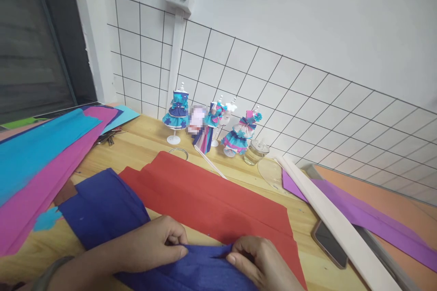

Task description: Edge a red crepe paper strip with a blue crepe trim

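Observation:
A sheet of dark blue crepe paper (201,266) lies at the front of the table, its upper edge pinched in both hands. My left hand (155,242) is closed on that edge, thumb against curled fingers. A short way to the right, my right hand (256,259) grips the same edge, and the paper puckers beside it. Another part of dark blue paper (102,204) spreads out beyond my left forearm; whether it joins the held sheet is hidden. Just behind the hands lies a folded red paper sheet (211,191).
Small dress forms in paper dresses (175,111) stand along the wall by a glass cup (256,152). Blue and pink papers (51,150) lie left, near scissors (109,137). On the right are a pale paper strip (327,218), purple paper (358,213) and a phone (329,243).

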{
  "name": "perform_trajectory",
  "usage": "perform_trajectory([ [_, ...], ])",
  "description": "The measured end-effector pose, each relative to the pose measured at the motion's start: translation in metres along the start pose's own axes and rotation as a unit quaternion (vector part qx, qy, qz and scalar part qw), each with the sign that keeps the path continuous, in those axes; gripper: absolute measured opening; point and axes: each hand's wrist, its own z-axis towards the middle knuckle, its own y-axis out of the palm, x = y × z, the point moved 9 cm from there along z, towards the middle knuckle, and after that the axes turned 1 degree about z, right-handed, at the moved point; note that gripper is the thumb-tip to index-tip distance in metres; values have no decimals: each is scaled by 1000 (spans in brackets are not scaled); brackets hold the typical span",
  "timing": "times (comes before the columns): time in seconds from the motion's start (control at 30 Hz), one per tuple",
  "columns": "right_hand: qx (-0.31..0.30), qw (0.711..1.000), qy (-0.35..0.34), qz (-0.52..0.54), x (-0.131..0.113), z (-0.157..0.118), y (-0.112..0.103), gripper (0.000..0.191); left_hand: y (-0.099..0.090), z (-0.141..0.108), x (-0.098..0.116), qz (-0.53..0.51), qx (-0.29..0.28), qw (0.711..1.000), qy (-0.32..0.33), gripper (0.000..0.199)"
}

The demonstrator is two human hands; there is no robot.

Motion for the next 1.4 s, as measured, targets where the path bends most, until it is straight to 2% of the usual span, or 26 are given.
perform_trajectory([
  [0.27,-5,999,-51,-10,-17,2,6,33,3,-2,3,24,5,1000,6,19],
  [0.4,3,998,-55,-13,-23,3,9,33,4,-1,3,27,5,1000,10,18],
  [0.7,20,998,-48,-38,-22,5,14,35,3,-1,1,29,9,999,13,17],
  [0.97,32,995,-87,-41,-25,5,14,46,3,-2,0,21,3,1000,11,18],
  [1.4,44,994,-80,-55,-24,7,14,50,2,-2,-1,13,2,1000,7,18],
])
